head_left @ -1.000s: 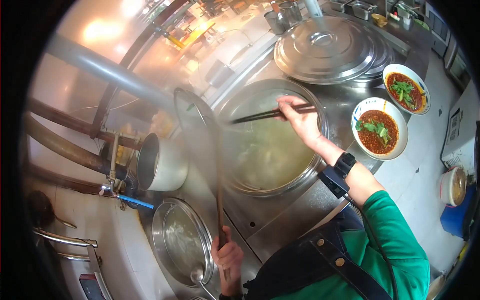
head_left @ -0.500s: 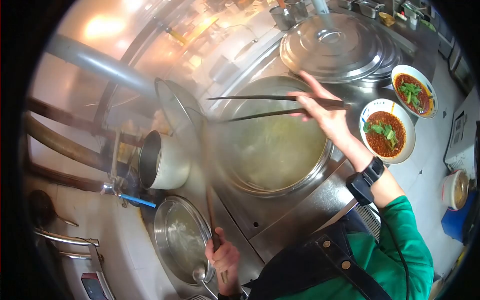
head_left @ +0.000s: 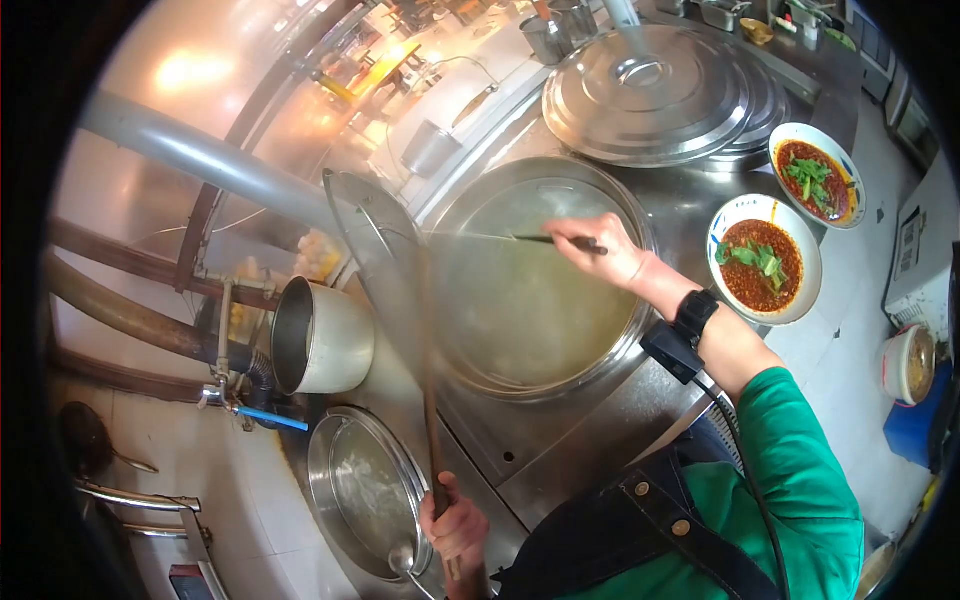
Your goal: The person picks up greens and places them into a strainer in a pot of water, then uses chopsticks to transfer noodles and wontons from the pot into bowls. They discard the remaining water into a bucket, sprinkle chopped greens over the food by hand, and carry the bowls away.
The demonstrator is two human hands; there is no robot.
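My left hand (head_left: 457,522) is closed around the wooden handle of a long-handled strainer (head_left: 431,410). Its round basket leans at the left side of a large steel pot (head_left: 650,235) of cloudy, steaming liquid. Above that pot, my right hand (head_left: 598,248) grips long dark chopsticks (head_left: 535,238), which point left toward the strainer; their far ends are blurred by motion and steam. Whether the strainer basket holds anything cannot be made out. Beside my left hand is a smaller round steel basin (head_left: 322,480) with bubbling liquid and a ladle (head_left: 401,557) in it.
Two bowls of red chili soup with greens, one nearer (head_left: 765,270) and one farther (head_left: 818,178), stand right of the pot. Behind are large steel lids (head_left: 650,105). A deep metal pot (head_left: 342,340) and a tap with blue hose (head_left: 272,417) are at left.
My right hand has turned over and moved slightly left and down, and the chopsticks are closer together. My left hand keeps its hold on the strainer.
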